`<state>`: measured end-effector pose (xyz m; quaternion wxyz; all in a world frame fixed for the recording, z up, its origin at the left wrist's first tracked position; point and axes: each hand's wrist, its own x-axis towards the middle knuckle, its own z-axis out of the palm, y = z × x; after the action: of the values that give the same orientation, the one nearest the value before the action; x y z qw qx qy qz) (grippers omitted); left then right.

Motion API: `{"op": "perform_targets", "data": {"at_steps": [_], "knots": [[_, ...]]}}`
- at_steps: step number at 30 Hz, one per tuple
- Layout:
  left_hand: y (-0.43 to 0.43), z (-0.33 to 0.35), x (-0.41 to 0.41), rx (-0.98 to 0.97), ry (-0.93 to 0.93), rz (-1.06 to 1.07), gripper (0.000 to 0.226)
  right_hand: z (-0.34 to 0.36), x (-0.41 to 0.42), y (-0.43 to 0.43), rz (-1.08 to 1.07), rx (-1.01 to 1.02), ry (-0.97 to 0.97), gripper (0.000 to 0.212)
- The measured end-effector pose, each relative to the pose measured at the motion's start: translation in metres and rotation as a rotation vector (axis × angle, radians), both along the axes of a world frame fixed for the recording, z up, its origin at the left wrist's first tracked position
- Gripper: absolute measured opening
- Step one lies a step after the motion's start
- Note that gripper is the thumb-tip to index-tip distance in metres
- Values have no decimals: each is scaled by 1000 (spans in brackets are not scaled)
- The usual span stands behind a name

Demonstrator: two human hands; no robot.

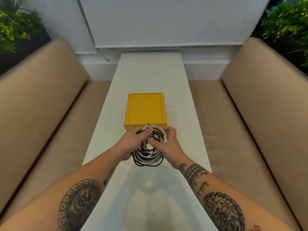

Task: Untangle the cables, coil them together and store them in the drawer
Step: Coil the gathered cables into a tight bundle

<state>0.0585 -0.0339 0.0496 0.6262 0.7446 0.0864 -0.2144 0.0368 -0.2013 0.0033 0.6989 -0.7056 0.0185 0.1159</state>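
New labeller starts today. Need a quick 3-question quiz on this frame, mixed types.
1. True or false: the cable coil lies untouched on the white table.
2. Look at the left hand and the right hand. Which grips the coil? A) left only B) right only C) both
3. Fill in: just beyond the coil stands a ____ drawer box.

Key: 1 false, 2 C, 3 yellow.
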Motion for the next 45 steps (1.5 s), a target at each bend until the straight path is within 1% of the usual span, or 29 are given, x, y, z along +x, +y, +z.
{"op": "perform_targets", "data": {"at_steps": [2,3,4,6,7,8,12,15,18,21,24,28,33,35,36,39,42,44,45], "knots": [[0,1,1,6,38,-29,40,-3,1,-1,54,-25,11,106],[1,0,2,12,58,-47,41,-4,1,-1,80,-33,14,107],[2,-1,4,17,76,-65,41,-5,2,-1,101,-39,9,99],[5,-4,6,19,100,-85,43,-4,2,2,119,-39,-17,69],[6,-5,8,23,101,-89,44,-4,2,4,110,-28,-17,60],[6,-5,9,28,96,-93,44,-3,2,6,96,-12,-8,55],[5,-6,15,83,31,-87,41,-2,5,6,95,70,69,47],[7,-12,19,147,6,-91,43,-1,6,4,163,83,196,48],[8,-17,21,153,38,-115,42,-5,6,3,219,131,311,47],[7,-20,23,149,66,-126,42,-9,6,4,182,170,334,40],[5,-22,27,150,80,-129,42,-11,8,7,102,104,304,32],[4,-29,30,84,119,-106,41,-15,11,11,48,39,305,25],[3,-35,32,29,122,-72,38,-19,13,14,25,-6,303,28],[4,-37,31,33,170,-68,39,-21,12,14,19,-24,294,28],[5,-40,30,41,197,-63,43,-23,12,14,15,-33,280,27],[5,-60,24,49,223,-25,51,-38,9,15,16,-77,251,26],[4,-85,12,100,220,32,54,-60,3,17,13,-159,289,22],[5,-103,7,118,231,31,52,-75,0,19,9,-207,319,22],[6,-111,4,116,237,37,48,-82,-2,20,6,-236,329,27]]}}
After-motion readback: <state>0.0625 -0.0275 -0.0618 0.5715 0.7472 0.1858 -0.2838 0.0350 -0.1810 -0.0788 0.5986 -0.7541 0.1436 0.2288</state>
